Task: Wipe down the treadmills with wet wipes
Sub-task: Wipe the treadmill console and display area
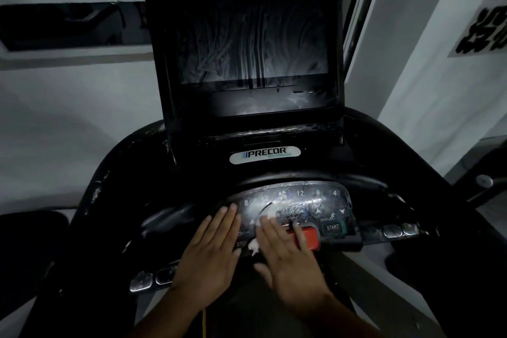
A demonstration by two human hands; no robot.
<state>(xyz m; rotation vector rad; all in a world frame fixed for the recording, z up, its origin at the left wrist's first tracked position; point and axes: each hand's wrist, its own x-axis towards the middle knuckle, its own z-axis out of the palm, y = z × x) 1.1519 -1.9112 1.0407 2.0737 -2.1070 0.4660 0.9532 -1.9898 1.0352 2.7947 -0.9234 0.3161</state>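
Pale walls (68,123) are surrounding a black treadmill (131,162) in a dim room. Its dark screen (252,46) is standing far and upright, showing streaky smears. Nearer, the smeared control panel (315,200) is carrying a red stop button (310,237) and a START key (332,227). The left hand (211,252) is lying flat with fingers together on the panel's left. The right hand (288,252) is pressing a white wet wipe (255,245) flat against the panel.

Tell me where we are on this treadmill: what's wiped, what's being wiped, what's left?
Looks done: the screen carries wet streaks and drip lines. In hand: the right hand presses a white wipe onto the smeared control panel, beside the red stop button; the left hand lies flat alongside. Left, probably: the metal grip sensors and the side rails, which I cannot judge in this dim light.
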